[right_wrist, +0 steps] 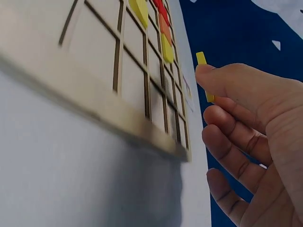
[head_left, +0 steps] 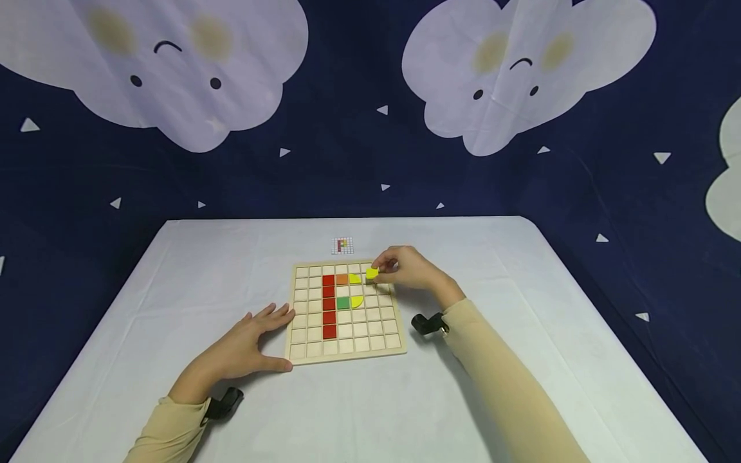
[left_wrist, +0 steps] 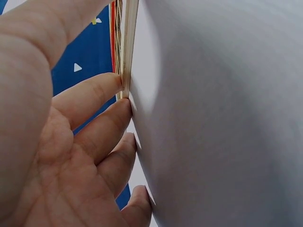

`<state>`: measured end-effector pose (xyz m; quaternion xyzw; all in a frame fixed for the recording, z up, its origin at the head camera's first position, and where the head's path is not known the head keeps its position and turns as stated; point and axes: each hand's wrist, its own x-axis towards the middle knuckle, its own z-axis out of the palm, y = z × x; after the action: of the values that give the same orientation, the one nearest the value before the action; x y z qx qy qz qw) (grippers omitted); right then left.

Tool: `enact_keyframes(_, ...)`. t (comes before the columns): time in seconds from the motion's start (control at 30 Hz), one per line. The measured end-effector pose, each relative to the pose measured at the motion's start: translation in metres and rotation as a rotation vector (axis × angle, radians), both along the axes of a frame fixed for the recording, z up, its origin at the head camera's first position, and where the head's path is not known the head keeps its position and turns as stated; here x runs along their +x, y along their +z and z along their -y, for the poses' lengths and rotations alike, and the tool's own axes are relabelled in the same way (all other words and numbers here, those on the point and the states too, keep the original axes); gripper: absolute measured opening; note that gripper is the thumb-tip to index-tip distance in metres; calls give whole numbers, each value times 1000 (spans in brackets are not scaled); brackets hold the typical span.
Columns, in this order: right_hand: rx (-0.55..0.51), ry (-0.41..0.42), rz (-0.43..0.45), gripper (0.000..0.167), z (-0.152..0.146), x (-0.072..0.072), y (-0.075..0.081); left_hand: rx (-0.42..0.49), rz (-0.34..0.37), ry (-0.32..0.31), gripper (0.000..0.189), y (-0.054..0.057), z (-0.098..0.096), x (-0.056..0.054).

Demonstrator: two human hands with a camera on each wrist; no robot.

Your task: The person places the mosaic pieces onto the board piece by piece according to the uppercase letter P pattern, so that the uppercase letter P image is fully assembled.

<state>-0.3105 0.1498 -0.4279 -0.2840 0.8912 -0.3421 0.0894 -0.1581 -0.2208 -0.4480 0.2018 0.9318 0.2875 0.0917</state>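
A wooden grid board [head_left: 347, 359] lies on the table. My left hand [head_left: 246, 344] rests at its left side, thumb and fingertips against the edge; in the left wrist view the extended fingers touch the board's side [left_wrist: 128, 56]. My right hand [head_left: 410, 267] pinches a small yellow tile [head_left: 372, 273] between thumb and forefinger above the board's upper right part. Side-on in the right wrist view, this yellow tile [right_wrist: 200, 58] looks thin. Set in the grid are a column of several red tiles [head_left: 329, 302], an orange tile [head_left: 342, 279], a green square [head_left: 343, 303] and two yellow rounded tiles [head_left: 356, 301].
Behind the board lies a small card [head_left: 342, 245] printed with a coloured grid pattern. A white cloth covers the table [head_left: 370, 411]. A dark blue backdrop [head_left: 347, 173] with clouds hangs behind it. Black wrist cameras [head_left: 428, 323] sit at both sleeves.
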Motion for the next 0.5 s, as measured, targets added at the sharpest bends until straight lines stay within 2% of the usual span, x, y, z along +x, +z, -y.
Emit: enact_keyframes(0.5,26,38,26,27,26,3,-4,5,10,8,103,1,-1,1)
